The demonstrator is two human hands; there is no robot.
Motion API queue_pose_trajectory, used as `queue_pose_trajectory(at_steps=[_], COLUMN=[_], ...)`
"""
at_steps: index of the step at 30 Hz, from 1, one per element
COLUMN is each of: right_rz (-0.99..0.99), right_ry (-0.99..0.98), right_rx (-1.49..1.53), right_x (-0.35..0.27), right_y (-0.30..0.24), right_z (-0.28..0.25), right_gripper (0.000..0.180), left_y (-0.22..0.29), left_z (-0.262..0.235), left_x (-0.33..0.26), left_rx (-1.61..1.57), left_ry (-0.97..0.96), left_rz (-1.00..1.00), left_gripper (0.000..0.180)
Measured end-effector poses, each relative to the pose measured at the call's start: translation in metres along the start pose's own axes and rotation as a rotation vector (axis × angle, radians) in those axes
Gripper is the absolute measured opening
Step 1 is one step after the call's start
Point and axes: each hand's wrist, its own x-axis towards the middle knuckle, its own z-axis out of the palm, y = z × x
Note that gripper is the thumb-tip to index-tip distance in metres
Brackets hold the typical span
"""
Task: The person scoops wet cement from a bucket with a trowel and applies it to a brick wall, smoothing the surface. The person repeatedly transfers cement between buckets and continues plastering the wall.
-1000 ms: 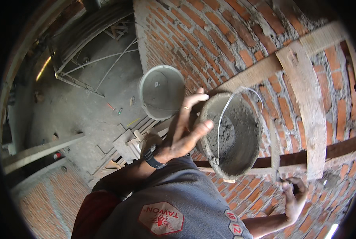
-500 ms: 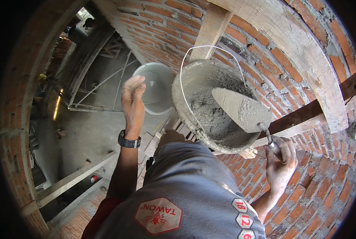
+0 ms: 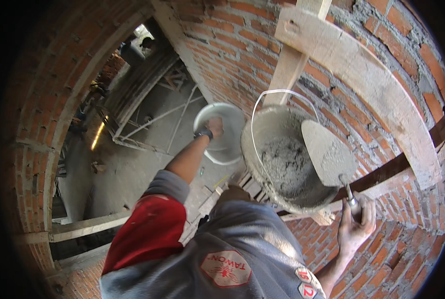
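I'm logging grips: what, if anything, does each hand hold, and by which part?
The right hand holds the trowel by its handle. The left hand is inside the pale bucket; whether it holds anything cannot be told.

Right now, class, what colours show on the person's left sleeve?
The left sleeve is red with a grey lower end, seen best in the head view.

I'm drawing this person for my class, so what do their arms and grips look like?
The left sleeve is red with a wide grey cuff, and a dark wristband sits below it. The right forearm shows no sleeve or band. The left grip and right grip wear no gloves.
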Motion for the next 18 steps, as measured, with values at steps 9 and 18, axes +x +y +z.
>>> queue_pose_trajectory(at_steps=[9,18], right_rz=[0.044,-0.133], right_ry=[0.101,0.129], right_rx=[-0.090,-0.263], right_x=[-0.037,-0.015], right_y=[0.012,-0.015], right_z=[-0.023,-0.039], right_gripper=[0.030,0.020], left_y=[-0.016,-0.003], left_z=[0.052,0.035], left_x=[0.033,0.022], left_rx=[-0.001,0.053], left_ry=[-0.148,-0.134], left_rz=[-0.218,-0.188], left_gripper=[0.054,0.037])
